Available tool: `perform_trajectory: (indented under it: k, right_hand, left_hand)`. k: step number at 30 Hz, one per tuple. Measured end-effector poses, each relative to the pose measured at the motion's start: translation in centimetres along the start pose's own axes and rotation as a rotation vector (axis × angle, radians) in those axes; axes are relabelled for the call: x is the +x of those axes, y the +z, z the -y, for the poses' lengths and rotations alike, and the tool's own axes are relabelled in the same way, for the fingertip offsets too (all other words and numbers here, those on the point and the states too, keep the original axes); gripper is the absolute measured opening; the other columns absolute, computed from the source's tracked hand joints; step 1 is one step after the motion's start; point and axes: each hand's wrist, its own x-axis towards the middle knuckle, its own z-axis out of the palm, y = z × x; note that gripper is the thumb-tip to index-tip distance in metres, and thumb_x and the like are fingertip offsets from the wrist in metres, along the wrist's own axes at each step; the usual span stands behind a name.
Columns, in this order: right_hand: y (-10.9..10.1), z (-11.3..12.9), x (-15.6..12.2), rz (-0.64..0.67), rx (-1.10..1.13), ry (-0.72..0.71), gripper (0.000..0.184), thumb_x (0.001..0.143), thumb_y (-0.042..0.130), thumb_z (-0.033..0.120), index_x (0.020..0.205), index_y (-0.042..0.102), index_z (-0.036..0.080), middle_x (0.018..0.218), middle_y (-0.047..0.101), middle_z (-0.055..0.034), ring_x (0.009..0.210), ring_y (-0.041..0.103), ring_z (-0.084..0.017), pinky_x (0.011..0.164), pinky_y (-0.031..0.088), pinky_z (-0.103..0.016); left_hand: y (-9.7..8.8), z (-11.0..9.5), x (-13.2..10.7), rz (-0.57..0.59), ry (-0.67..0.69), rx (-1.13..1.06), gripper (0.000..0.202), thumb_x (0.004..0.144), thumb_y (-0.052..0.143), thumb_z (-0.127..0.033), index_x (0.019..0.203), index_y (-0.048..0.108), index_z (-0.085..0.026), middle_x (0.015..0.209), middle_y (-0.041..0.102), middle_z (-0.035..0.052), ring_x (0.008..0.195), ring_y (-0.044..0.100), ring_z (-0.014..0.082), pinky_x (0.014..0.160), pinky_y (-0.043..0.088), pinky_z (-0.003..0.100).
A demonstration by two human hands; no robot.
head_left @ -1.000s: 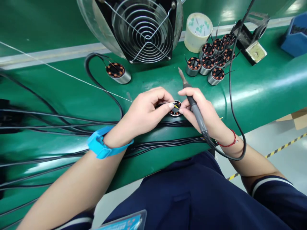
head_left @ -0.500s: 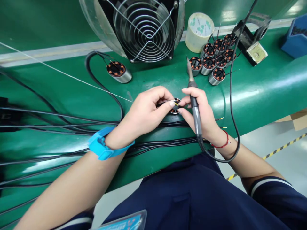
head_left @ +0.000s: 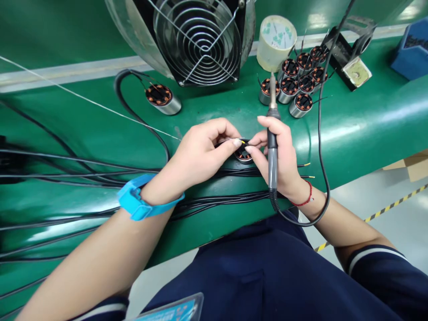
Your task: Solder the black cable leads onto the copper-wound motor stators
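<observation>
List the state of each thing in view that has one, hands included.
Left hand: pinching yellow wire
Right hand: holding iron
iron: tip pointing away from the person; heat can't be told
near stator: open end up, partly hidden by the hands
left stator: cable leads at its top
grouped stators: open ends up
fan: grille exposed, spinning can't be told
stand: iron out

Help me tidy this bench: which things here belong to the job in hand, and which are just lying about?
Seem part of the job:
soldering iron, in the right hand
yellow wire, at the left hand
metal ring between them
soldering stand

Probably just lying about:
tape roll
blue bin
cardboard
</observation>
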Motion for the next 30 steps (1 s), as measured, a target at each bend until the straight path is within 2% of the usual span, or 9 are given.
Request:
perform_trajectory:
  k: [5,11,16,18,21,23,25,27,30]
  right_hand:
    - [-0.2,-0.2,0.1,0.015,-0.011,-0.026,0.042,0.099,0.055,0.024,0.138,0.04,0.028,0.099,0.065,0.0013,0.091,0.068,-0.017,0.092,0.059,-0.038]
    - [-0.1,0.0,0.0,-0.007,-0.018,-0.054,0.04,0.1,0.057,0.027,0.137,0.041,0.028,0.096,0.066,0.0026,0.088,0.069,-0.016,0.091,0.059,-0.037]
    - [-0.7,-0.2,0.6,-0.028,0.049,-0.103,0.038,0.101,0.054,0.029,0.138,0.045,0.027,0.107,0.067,-0.0005,0.1,0.07,-0.017,0.099,0.057,-0.039]
    - [-1.1,-0.4,1.2,0.102,0.138,-0.09,0.038,0.1,0.052,0.025,0.138,0.046,0.026,0.113,0.068,-0.0014,0.104,0.07,-0.016,0.101,0.057,-0.037]
    - [-1.9,-0.6,2.2,0.4,0.232,-0.055,0.038,0.098,0.053,0.021,0.135,0.05,0.024,0.119,0.069,-0.0021,0.106,0.07,-0.015,0.1,0.057,-0.035]
    - [-2.3,-0.6,2.6,0.492,0.254,-0.017,0.035,0.097,0.058,0.025,0.132,0.052,0.025,0.124,0.068,-0.003,0.111,0.068,-0.016,0.102,0.056,-0.034]
    - [-2.5,-0.4,2.7,0.525,0.31,0.022,0.036,0.097,0.064,0.032,0.13,0.052,0.025,0.121,0.069,-0.0022,0.109,0.068,-0.015,0.101,0.056,-0.032]
    - [-2.5,-0.2,2.6,0.522,0.386,0.062,0.037,0.097,0.066,0.036,0.129,0.05,0.025,0.107,0.071,0.0007,0.096,0.069,-0.013,0.092,0.058,-0.03]
    - [-2.0,0.0,2.2,0.398,0.398,0.095,0.035,0.095,0.067,0.033,0.125,0.049,0.024,0.089,0.069,0.005,0.079,0.066,-0.012,0.083,0.056,-0.028]
  left_hand:
    - [0.0,0.0,0.0,0.007,-0.022,0.01,0.021,0.088,0.066,-0.04,0.081,0.066,-0.02,0.076,0.069,0.0013,0.07,0.06,0.0168,0.064,0.045,0.03]
    - [-0.1,0.0,0.0,0.02,-0.008,-0.012,0.019,0.087,0.064,-0.039,0.081,0.066,-0.02,0.075,0.067,0.0013,0.068,0.057,0.0161,0.062,0.043,0.03]
    - [-0.6,-0.6,-0.3,0.103,0.146,0.125,0.02,0.089,0.06,-0.037,0.078,0.065,-0.021,0.075,0.063,0.0027,0.07,0.057,0.018,0.067,0.046,0.032]
    - [-0.9,-0.9,-0.5,0.139,0.235,0.18,0.019,0.09,0.059,-0.035,0.077,0.065,-0.022,0.073,0.061,0.0028,0.069,0.056,0.0186,0.068,0.045,0.033]
    - [-1.2,-1.4,-0.7,0.169,0.296,0.195,0.016,0.091,0.058,-0.032,0.079,0.066,-0.024,0.078,0.065,0.0049,0.074,0.059,0.0212,0.071,0.047,0.036]
    - [-1.4,-1.7,-0.9,0.181,0.301,0.193,0.014,0.091,0.058,-0.031,0.081,0.066,-0.026,0.083,0.068,0.0061,0.078,0.062,0.0229,0.074,0.049,0.038]
    - [-1.5,-1.9,-0.9,0.177,0.296,0.193,0.014,0.092,0.058,-0.031,0.083,0.067,-0.028,0.085,0.07,0.0061,0.08,0.062,0.0237,0.076,0.051,0.039]
    - [-1.5,-2.0,-1.0,0.164,0.294,0.193,0.013,0.092,0.059,-0.033,0.082,0.067,-0.029,0.085,0.07,0.0056,0.08,0.062,0.0239,0.078,0.051,0.04]
    - [-1.6,-2.0,-0.9,0.121,0.319,0.237,0.013,0.091,0.059,-0.033,0.081,0.066,-0.028,0.081,0.066,0.0038,0.076,0.059,0.022,0.074,0.049,0.038]
